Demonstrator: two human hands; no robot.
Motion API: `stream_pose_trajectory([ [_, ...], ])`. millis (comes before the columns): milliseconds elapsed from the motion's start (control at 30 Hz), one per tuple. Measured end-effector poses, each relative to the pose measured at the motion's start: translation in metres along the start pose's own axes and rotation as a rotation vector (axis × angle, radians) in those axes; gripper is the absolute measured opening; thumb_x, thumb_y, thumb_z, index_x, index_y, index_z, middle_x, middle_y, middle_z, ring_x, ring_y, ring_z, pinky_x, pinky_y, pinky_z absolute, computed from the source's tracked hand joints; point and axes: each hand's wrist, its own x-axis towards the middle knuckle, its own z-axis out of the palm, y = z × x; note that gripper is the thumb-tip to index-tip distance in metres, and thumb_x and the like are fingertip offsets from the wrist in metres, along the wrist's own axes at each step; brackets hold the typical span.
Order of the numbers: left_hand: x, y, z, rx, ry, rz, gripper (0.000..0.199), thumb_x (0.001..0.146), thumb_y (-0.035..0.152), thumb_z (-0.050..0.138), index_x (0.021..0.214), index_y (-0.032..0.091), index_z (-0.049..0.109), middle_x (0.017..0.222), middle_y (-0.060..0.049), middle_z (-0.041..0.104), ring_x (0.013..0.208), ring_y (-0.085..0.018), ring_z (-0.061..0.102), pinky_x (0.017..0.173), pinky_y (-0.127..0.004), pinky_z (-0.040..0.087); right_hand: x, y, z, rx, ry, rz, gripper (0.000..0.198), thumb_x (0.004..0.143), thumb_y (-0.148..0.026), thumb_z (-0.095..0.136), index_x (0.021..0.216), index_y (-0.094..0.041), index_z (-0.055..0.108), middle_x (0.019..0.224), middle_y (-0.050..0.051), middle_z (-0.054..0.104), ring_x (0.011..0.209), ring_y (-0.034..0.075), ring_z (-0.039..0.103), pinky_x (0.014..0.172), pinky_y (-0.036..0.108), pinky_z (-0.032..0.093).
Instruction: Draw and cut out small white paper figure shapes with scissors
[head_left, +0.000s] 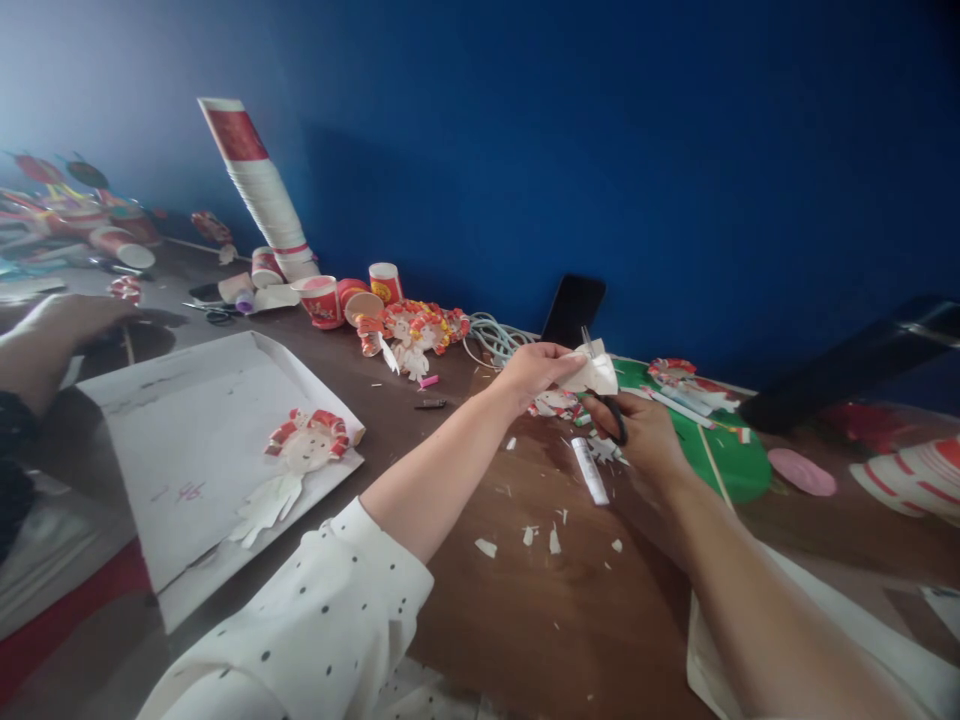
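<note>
Over the brown table my left hand (534, 370) pinches a small piece of white paper (598, 374) by its left side. My right hand (649, 432) is closed around the dark handle of a pair of scissors (618, 418). The metal blades point up and meet the paper, their tips showing above its top edge. Below my hands lies a white glue stick (589, 472), with cut paper shapes close to it. Small white paper scraps (555, 540) are scattered on the wood in front.
A leaning stack of paper cups (262, 180) stands by the blue wall, near red cups (321, 302) and paper figures (416, 335). A phone (574, 308) leans on the wall. At left, a white folder (187, 440) bears a paper figure; another person's arm (52, 340) reaches in. Green paper (731, 465) lies right.
</note>
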Motion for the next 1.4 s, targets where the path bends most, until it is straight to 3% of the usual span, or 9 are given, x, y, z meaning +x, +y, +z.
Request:
stream_pose_trajectory([
  [233, 0.0, -0.001, 0.0, -0.003, 0.001, 0.007, 0.014, 0.078, 0.025, 0.072, 0.075, 0.014, 0.064, 0.063, -0.001, 0.062, 0.054, -0.008, 0.054, 0.056, -0.023, 0.046, 0.004, 0.003, -0.002, -0.045, 0.011, -0.006, 0.044, 0.066, -0.054, 0.076, 0.05, -0.018, 0.057, 0.045, -0.004, 0.046, 0.047, 0.01, 0.036, 0.047, 0.027, 0.028],
  [367, -0.001, 0.002, -0.001, -0.033, -0.015, -0.006, 0.01, 0.08, 0.02, 0.07, 0.077, 0.014, 0.063, 0.061, 0.0, 0.061, 0.055, -0.009, 0.055, 0.058, -0.024, 0.049, 0.012, 0.013, -0.005, 0.115, 0.083, -0.019, 0.029, 0.069, -0.046, 0.076, 0.076, -0.019, 0.071, 0.053, -0.003, 0.053, 0.051, 0.011, 0.043, 0.05, 0.026, 0.033],
  [467, -0.001, 0.004, -0.001, -0.037, -0.002, -0.006, 0.007, 0.08, 0.015, 0.068, 0.08, 0.014, 0.061, 0.062, 0.0, 0.06, 0.054, -0.009, 0.056, 0.058, -0.025, 0.05, 0.019, 0.021, -0.007, 0.337, 0.126, -0.019, 0.036, 0.071, -0.044, 0.074, 0.1, -0.023, 0.072, 0.069, -0.001, 0.062, 0.063, 0.013, 0.054, 0.05, 0.023, 0.035],
  [567, -0.001, 0.003, -0.002, -0.008, 0.018, 0.01, 0.008, 0.078, 0.012, 0.067, 0.083, 0.014, 0.061, 0.064, 0.001, 0.061, 0.054, -0.009, 0.057, 0.058, -0.025, 0.049, 0.024, 0.025, -0.008, 0.515, 0.088, -0.009, 0.042, 0.072, -0.043, 0.074, 0.111, -0.027, 0.068, 0.086, 0.001, 0.066, 0.075, 0.014, 0.059, 0.051, 0.021, 0.037],
  [733, 0.0, -0.001, -0.003, 0.092, -0.033, 0.019, 0.015, 0.075, 0.012, 0.067, 0.089, 0.016, 0.065, 0.069, 0.001, 0.064, 0.057, -0.009, 0.057, 0.06, -0.024, 0.048, 0.026, 0.024, -0.006, 0.584, 0.095, 0.034, 0.042, 0.068, -0.038, 0.078, 0.108, -0.027, 0.067, 0.087, 0.0, 0.065, 0.077, 0.013, 0.059, 0.054, 0.021, 0.04],
  [967, 0.0, -0.004, -0.004, 0.23, -0.103, 0.017, 0.024, 0.068, 0.009, 0.067, 0.091, 0.014, 0.069, 0.077, -0.003, 0.068, 0.066, -0.013, 0.061, 0.067, -0.027, 0.048, 0.023, 0.024, -0.001, 0.499, 0.05, 0.019, 0.043, 0.063, -0.03, 0.08, 0.103, -0.023, 0.069, 0.075, -0.003, 0.061, 0.061, 0.01, 0.055, 0.057, 0.025, 0.045],
  [1200, 0.005, -0.012, 0.002, 0.037, 0.01, 0.045, 0.02, 0.069, 0.014, 0.074, 0.087, 0.014, 0.066, 0.077, -0.004, 0.067, 0.062, -0.013, 0.061, 0.066, -0.029, 0.05, 0.019, 0.024, 0.007, 0.525, 0.142, 0.051, 0.041, 0.057, -0.028, 0.083, 0.093, -0.022, 0.066, 0.068, -0.004, 0.06, 0.057, 0.01, 0.054, 0.053, 0.023, 0.044],
  [1400, 0.0, -0.019, 0.016, -0.056, -0.004, -0.042, 0.016, 0.069, 0.015, 0.077, 0.081, 0.013, 0.066, 0.07, -0.002, 0.066, 0.057, -0.009, 0.056, 0.063, -0.025, 0.046, 0.022, 0.031, 0.01, 0.557, 0.256, -0.001, 0.042, 0.061, -0.031, 0.082, 0.098, -0.021, 0.065, 0.068, -0.005, 0.061, 0.059, 0.01, 0.055, 0.054, 0.022, 0.042],
])
